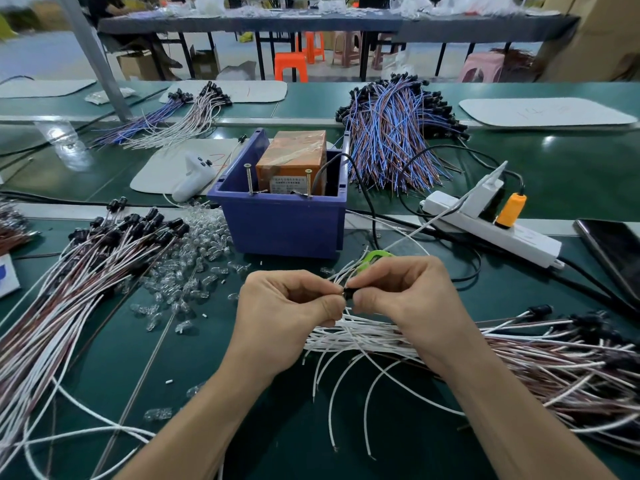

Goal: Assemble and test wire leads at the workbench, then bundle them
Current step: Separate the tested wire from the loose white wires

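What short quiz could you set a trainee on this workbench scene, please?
1. True or false: the orange box stands inside the blue bin.
2. What do the left hand and the right hand pinch between them? A) a small black part B) a screwdriver C) a roll of tape
3. Fill in: the orange plug sits in the white ____.

Key: 1 true; 2 A; 3 power strip.
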`<state>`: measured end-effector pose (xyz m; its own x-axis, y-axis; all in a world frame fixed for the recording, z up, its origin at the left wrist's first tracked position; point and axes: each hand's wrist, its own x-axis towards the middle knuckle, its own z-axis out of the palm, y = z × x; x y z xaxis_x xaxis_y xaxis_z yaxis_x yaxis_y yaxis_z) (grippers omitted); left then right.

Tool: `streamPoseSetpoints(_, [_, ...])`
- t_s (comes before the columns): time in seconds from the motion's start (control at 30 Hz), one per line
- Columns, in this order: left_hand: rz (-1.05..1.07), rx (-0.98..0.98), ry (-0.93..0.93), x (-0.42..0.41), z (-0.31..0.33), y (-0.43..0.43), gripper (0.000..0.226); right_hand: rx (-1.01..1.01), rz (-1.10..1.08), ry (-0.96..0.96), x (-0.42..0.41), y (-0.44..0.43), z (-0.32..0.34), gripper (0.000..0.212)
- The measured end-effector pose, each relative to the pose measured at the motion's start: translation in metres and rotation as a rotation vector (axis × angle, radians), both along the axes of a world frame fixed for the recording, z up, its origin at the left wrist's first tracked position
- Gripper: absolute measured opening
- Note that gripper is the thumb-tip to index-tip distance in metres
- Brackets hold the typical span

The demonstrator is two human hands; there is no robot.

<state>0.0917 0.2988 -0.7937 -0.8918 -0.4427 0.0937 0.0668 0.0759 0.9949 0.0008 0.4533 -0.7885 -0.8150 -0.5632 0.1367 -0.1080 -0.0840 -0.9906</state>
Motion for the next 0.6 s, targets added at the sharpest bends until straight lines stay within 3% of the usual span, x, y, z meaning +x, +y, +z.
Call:
streamPoseSetpoints(0.27, [0.035,-0.024,0.026,0.0005,-0.0032,-0.0012,0.027,-0.035,0.052,-0.034,0.0010,-0.0019,-0.0030,0.028])
streamPoseSetpoints(0.43, [0.030,-0.061,-0.016,-0.0046,-0.0033,0.0003,0.023,-0.007,0.026,0.061,-0.0003,-0.0010,-0.0020,0.028])
streamPoseSetpoints(0.6, [-0.013,0.032,-0.046,-0.0070,-0.0020,-0.0002,0.021,0.021,-0.065,0.089,0.0009,-0.0028,-0.0048,0.031])
